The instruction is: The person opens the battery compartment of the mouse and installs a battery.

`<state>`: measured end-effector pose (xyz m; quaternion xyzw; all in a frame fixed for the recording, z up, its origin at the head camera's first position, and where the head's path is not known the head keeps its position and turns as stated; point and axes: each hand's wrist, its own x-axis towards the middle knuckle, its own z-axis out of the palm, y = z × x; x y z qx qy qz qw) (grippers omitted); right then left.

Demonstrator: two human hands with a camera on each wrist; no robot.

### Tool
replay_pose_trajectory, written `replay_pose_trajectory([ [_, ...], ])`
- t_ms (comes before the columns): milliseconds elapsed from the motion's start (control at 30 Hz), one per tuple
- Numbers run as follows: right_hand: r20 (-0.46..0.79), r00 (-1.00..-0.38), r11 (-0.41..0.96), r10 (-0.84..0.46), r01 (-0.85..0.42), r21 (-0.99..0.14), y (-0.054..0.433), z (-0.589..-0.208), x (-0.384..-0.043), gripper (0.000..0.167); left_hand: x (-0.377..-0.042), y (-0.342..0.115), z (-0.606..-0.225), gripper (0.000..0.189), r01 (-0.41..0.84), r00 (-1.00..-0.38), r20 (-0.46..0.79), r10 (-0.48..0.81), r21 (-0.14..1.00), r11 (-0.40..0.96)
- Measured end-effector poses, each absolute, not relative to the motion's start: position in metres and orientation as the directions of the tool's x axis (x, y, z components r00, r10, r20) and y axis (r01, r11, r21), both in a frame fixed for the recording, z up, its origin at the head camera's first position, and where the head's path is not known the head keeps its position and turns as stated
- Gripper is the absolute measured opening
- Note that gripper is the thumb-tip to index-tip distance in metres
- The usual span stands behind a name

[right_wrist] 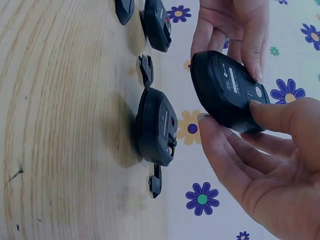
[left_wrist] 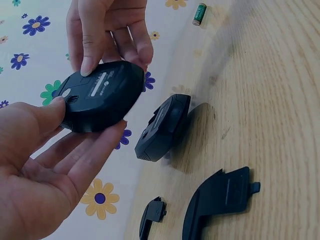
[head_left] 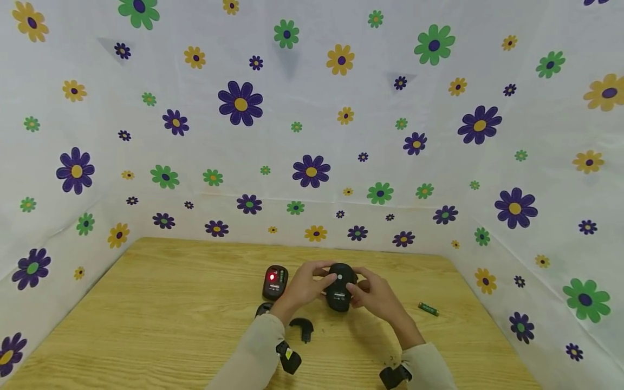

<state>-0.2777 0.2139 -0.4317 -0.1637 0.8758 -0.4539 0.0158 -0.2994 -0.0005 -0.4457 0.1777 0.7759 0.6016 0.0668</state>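
Note:
Both hands hold a black computer mouse (head_left: 339,277) with its underside turned up, above the wooden table. My left hand (head_left: 308,284) grips its left side, thumb on the underside near a small round pale spot and fingers along the edge. From the other side my right hand (head_left: 379,297) grips it, its thumb pressing on the underside near the label, as the right wrist view also shows. The white label (left_wrist: 99,84) and sensor opening (left_wrist: 72,98) face up in the left wrist view. Another black mouse (left_wrist: 165,127) lies on the table beyond the held one there.
Left of the hands lies an overturned mouse (head_left: 275,283) with a glowing red light and a green battery inside. A curved black cover (head_left: 303,328) lies nearer me, and another black piece (head_left: 264,309) is partly behind my left forearm. A green battery (head_left: 428,309) lies at the right.

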Motion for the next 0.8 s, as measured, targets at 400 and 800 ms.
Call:
replay_pose_trajectory([
  [400, 0.182, -0.91, 0.477, -0.373, -0.356, -0.803, 0.21, -0.43, -0.274, 0.053, -0.292, -0.009, -0.445, 0.052, 0.12, -0.927, 0.062, 0.37, 0.983, 0.136],
  [800, 0.184, -0.899, 0.468, -0.397, -0.37, -0.803, 0.204, -0.428, -0.272, 0.05, -0.281, -0.017, -0.449, 0.051, 0.116, -0.92, 0.062, 0.387, 0.986, 0.119],
])
